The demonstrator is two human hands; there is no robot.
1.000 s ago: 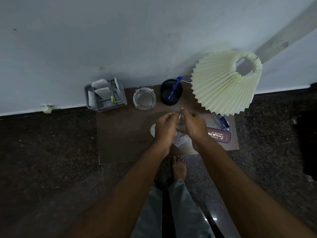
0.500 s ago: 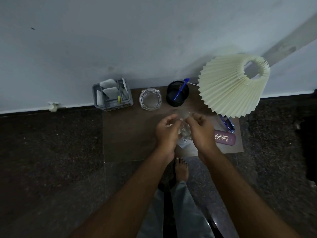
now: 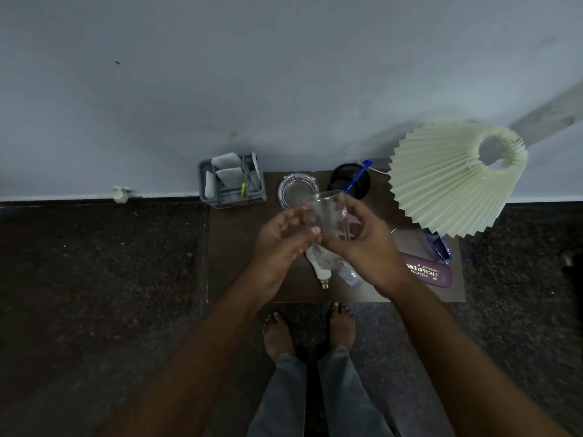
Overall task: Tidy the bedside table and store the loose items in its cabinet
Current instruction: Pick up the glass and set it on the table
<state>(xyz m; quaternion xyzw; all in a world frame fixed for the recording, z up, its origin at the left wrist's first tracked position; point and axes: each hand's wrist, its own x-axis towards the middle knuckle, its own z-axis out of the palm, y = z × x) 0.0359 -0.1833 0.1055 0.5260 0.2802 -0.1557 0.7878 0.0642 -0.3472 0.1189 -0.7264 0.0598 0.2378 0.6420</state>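
Both hands have lifted the clear glass (image 3: pixel 329 216) above the bedside table (image 3: pixel 239 263), right hand (image 3: pixel 362 244) gripping it, left hand (image 3: pixel 282 238) steadying; pickup step, next likely stowing it in the cabinet, not visible

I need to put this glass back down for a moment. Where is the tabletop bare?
The widest bare patch of the brown tabletop is its left half, bordered by the grey plastic caddy, the round glass ashtray and the white bulb. The right side is crowded: purple spectacle case, blue glasses, pleated cream lampshade.
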